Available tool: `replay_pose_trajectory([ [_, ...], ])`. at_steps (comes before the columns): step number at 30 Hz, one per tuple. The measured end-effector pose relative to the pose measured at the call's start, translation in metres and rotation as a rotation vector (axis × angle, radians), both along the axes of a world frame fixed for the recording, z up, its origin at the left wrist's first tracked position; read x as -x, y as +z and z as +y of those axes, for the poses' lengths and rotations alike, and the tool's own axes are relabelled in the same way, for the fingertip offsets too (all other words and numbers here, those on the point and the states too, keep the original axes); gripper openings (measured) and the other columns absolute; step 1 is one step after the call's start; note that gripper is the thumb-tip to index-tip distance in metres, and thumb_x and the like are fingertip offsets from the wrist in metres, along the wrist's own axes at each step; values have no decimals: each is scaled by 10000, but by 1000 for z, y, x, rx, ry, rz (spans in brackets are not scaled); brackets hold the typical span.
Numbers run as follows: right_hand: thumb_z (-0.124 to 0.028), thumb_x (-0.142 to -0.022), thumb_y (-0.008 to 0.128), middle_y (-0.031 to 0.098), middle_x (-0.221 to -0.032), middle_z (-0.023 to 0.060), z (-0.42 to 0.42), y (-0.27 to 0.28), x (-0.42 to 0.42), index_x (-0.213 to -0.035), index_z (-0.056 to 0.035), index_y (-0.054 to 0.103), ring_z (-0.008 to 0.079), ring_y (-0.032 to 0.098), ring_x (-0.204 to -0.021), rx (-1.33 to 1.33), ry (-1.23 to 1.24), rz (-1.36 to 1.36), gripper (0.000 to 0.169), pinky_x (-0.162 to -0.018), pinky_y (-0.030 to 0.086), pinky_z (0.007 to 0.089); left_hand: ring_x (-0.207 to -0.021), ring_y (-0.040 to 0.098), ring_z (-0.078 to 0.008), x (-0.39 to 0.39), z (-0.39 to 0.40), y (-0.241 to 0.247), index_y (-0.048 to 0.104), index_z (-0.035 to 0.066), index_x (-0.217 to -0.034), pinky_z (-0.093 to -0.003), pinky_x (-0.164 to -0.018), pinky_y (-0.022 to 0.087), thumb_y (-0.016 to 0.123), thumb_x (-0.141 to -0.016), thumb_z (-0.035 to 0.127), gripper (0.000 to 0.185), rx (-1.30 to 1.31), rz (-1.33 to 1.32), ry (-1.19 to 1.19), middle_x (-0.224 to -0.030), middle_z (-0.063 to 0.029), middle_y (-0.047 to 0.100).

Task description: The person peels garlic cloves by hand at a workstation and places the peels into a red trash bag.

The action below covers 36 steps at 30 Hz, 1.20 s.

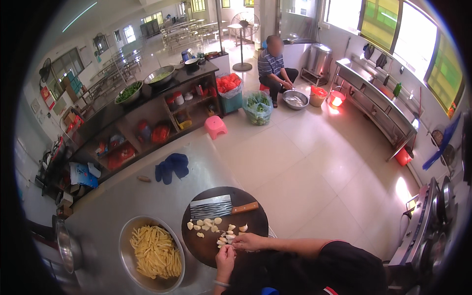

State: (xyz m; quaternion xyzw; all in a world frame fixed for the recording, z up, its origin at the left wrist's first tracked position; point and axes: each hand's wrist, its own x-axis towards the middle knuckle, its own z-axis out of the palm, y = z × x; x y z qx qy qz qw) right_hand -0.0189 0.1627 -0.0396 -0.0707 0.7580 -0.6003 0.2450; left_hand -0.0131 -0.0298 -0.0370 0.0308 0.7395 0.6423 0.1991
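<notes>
Both my hands meet over the near side of a round dark chopping board (206,243). My left hand (225,258) and my right hand (250,242) pinch something small between their fingertips, most likely a garlic clove, largely covered by the fingers. Garlic cloves (225,239) lie right beside the fingertips, with a larger piece of garlic (243,228) just beyond. Pale garlic slices (207,224) are spread to the left. Across the far part of the board rests a cleaver (212,207), its wooden handle pointing right. A metal bowl (124,254) of yellow strips (156,252) stands left of the board.
Dark blue gloves (173,167) and a brown root-like piece (143,179) lie on the metal table (99,210). Beyond it are a pink stool (215,126), a bag of greens (258,108) and a seated person handling fish over a basin (295,100). A stove (415,221) stands at right.
</notes>
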Motion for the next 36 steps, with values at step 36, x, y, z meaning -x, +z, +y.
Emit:
replay_pose_trajectory([
  [36,-301,-978,595,663,-792,82,-4,31,-3,-1001,-53,542,166,666,-722,34,-99,39,254,-630,528,318,-586,526,-57,-4,0,1,627,-2,-1038,-222,-524,432,533,-1021,257,277,-33,-147,-88,-741,-15,620],
])
